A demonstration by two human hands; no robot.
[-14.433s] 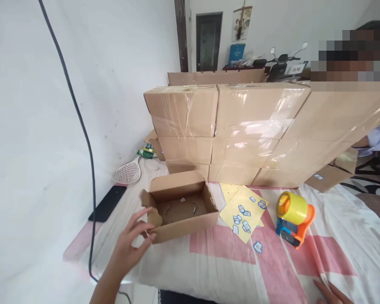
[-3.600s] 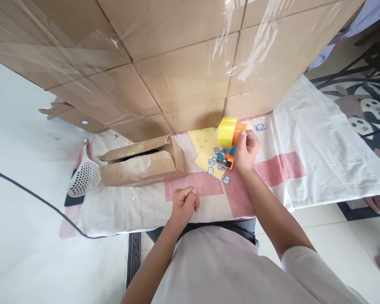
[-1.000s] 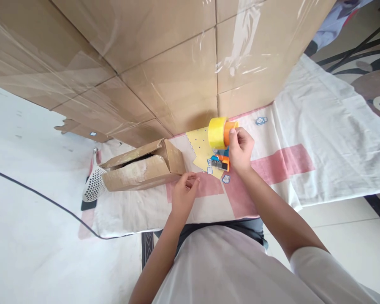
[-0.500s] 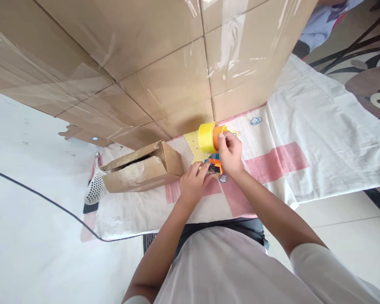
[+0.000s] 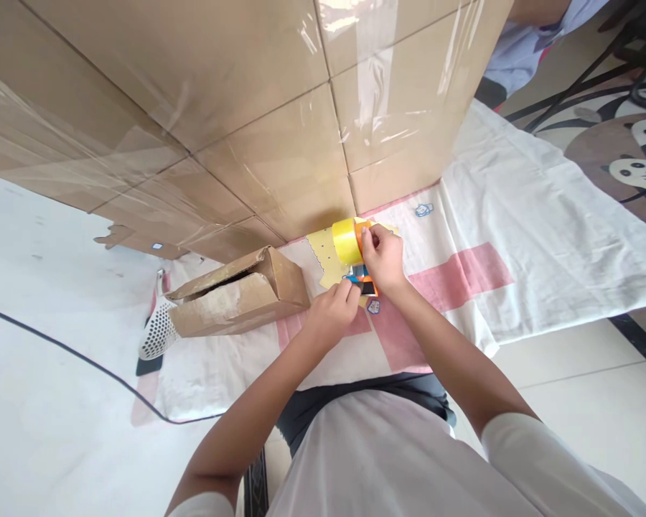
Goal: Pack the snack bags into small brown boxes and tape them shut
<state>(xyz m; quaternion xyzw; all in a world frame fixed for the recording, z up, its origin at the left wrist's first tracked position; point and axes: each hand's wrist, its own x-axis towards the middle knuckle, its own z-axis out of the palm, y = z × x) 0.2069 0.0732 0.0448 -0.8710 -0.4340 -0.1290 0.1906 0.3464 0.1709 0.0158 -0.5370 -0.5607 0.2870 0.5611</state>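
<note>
A tape dispenser with orange and blue parts carries a wide roll of yellow tape. My right hand is closed on its orange hub side, to the right of the roll. At the dispenser's front end, by its blue and black parts, my left hand has its fingers pinched together. Whether a loose end of tape is between those fingertips is too small to tell. The dispenser is just above a table covered with a white and pink cloth.
Tall taped cardboard boxes stand as a wall behind the hands. A smaller, partly open carton lies to the left, beside a white slotted spoon. A black cable runs at far left. Part of another person shows at top right.
My left fingers have drawn together into a pinch at the dispenser's front end and moved slightly away from it. My right hand keeps its hold. The view has shifted a little.
</note>
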